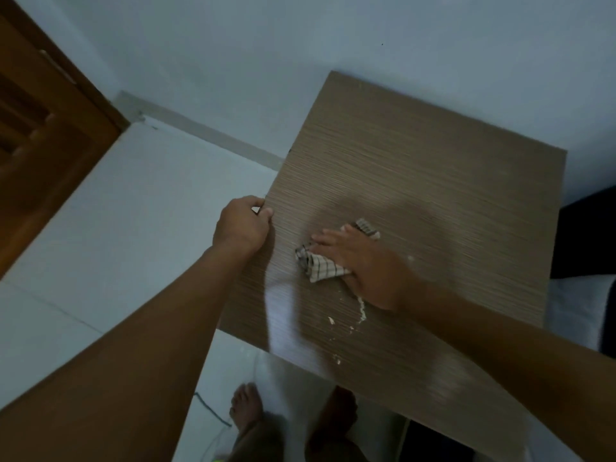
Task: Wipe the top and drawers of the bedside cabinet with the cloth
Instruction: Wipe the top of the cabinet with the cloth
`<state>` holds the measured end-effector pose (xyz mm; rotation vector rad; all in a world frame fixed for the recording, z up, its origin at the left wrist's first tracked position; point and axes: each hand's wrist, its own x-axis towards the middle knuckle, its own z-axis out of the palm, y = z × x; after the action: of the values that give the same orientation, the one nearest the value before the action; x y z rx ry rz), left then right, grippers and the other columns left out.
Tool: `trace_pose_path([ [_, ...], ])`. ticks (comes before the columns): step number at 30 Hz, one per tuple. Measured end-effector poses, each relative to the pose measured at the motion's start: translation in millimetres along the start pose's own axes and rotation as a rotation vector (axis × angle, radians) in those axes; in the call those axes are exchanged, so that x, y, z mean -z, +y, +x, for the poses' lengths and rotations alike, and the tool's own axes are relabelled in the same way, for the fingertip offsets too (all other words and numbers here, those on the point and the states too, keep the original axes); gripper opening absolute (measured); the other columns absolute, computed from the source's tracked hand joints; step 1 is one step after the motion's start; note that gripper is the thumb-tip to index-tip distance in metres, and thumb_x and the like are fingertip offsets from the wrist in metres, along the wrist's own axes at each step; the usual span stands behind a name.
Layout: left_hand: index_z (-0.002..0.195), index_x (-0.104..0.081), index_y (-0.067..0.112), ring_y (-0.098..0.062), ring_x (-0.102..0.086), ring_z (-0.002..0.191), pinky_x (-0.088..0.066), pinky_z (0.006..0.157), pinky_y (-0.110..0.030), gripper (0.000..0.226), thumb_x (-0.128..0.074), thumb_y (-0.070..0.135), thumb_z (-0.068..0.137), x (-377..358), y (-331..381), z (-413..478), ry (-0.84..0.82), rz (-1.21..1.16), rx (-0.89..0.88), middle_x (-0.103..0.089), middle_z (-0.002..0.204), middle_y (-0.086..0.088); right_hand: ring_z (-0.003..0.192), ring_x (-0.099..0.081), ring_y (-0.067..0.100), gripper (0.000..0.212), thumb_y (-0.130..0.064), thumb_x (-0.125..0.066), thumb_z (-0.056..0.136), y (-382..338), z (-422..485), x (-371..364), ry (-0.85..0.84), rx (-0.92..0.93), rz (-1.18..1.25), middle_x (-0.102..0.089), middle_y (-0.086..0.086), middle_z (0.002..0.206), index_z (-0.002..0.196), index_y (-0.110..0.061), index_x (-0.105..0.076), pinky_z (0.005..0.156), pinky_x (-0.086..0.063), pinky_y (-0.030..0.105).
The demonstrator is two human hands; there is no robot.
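The bedside cabinet's brown wood-grain top fills the middle and right of the view. My right hand presses flat on a crumpled checked cloth near the top's centre; cloth ends stick out on both sides of the fingers. My left hand grips the cabinet's left edge, fingers curled over it. White crumbs and a streak of dust lie on the top just below my right hand. The drawers are hidden under the top.
A brown wooden door stands at the left. Pale wall and skirting run behind the cabinet. White tiled floor lies to the left. My bare feet stand below the front edge. A dark object sits to the right.
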<state>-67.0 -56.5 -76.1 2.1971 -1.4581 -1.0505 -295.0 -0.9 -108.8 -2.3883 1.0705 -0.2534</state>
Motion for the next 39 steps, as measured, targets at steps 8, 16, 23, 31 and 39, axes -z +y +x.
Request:
trace_pose_path([
  [8, 0.122, -0.065, 0.013, -0.028, -0.064, 0.102, -0.048, 0.090, -0.033, 0.032, -0.060, 0.027, 0.093, 1, 0, 1, -0.019, -0.058, 0.031, -0.069, 0.111, -0.014, 0.142, -0.033, 0.018, 0.063, -0.003, -0.055, 0.082, -48, -65, -36, 0.098, -0.148, 0.075, -0.043, 0.002, 0.149, 0.141, -0.019, -0.042, 0.117, -0.020, 0.046],
  [16, 0.120, -0.067, 0.015, -0.026, -0.064, 0.102, -0.050, 0.093, -0.038, 0.030, -0.059, 0.027, 0.094, 5, -4, -9, 0.044, -0.048, 0.006, -0.069, 0.113, -0.011, 0.122, -0.052, 0.009, 0.049, -0.009, -0.047, 0.088, -104, -86, -24, 0.303, -0.350, 0.200, -0.061, -0.004, 0.129, 0.135, -0.023, -0.046, 0.103, -0.039, 0.037],
  [23, 0.111, -0.072, 0.008, -0.019, -0.061, 0.103, -0.044, 0.088, -0.024, 0.024, -0.062, 0.019, 0.093, 18, -18, -19, 0.025, -0.087, 0.051, -0.069, 0.115, -0.008, 0.082, -0.055, -0.010, 0.032, -0.011, -0.049, 0.096, -70, -15, 71, 0.305, -0.419, 0.245, -0.056, -0.028, 0.092, 0.118, -0.034, -0.058, 0.069, -0.041, 0.011],
  [31, 0.112, -0.069, 0.006, -0.018, -0.066, 0.098, -0.053, 0.093, -0.035, 0.024, -0.058, 0.018, 0.094, 34, -39, -22, -0.149, -0.351, 0.240, -0.070, 0.105, -0.006, 0.125, -0.048, 0.018, 0.042, -0.012, -0.040, 0.098, -10, 108, 40, 0.268, -0.475, 0.123, -0.056, 0.000, 0.135, 0.138, -0.023, -0.049, 0.109, -0.034, 0.039],
  [39, 0.126, -0.056, 0.005, -0.021, -0.067, 0.088, -0.054, 0.077, -0.029, 0.032, -0.040, 0.015, 0.100, 41, -40, -32, -0.132, -0.686, 0.382, -0.071, 0.104, -0.014, 0.146, -0.022, 0.021, 0.062, 0.004, -0.041, 0.088, -55, 126, -23, 0.067, -0.190, -0.154, -0.036, 0.005, 0.154, 0.145, -0.018, -0.038, 0.119, -0.004, 0.044],
])
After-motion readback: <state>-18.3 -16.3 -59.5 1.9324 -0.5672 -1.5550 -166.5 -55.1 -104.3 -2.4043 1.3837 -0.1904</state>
